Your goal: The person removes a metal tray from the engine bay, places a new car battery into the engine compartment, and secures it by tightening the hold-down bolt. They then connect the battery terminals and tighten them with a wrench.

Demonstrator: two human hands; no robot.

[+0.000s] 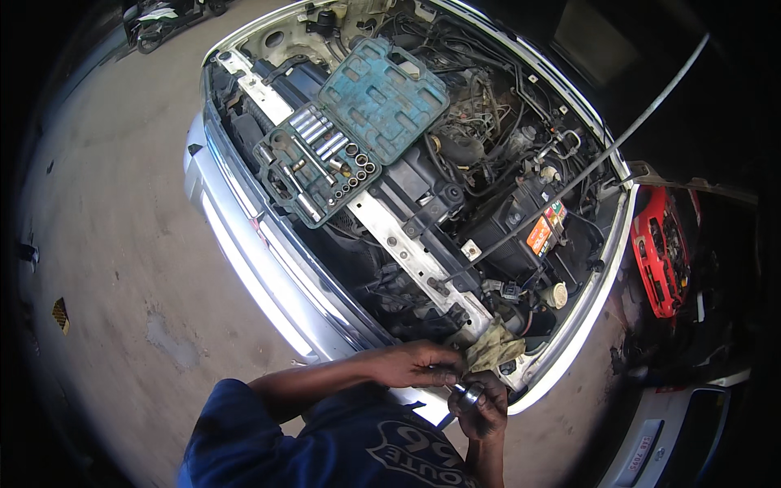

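Both my hands meet low in front of my body, at the front corner of the open engine bay. My right hand [482, 411] is closed around a shiny metal tool with a round head [470, 397]; its exact kind is too small to make out. Against the tool's thin end, the bent fingers of my left hand [421, 364] are pressed together. A crumpled yellowish rag [495, 348] lies on the car's front frame just beyond my hands. Farther off, an open teal socket-set case [382, 102] rests across the front crossmember, with sockets [313, 126] and a ratchet handle [313, 159] in its tray.
A black battery [512, 224] with an orange label sits in the engine bay. A thin grey prop rod [626, 134] slants up at the right. The silver bumper [268, 281] curves along the front. Beyond are a red car [657, 256], a white vehicle [655, 439] and a motorbike [159, 24].
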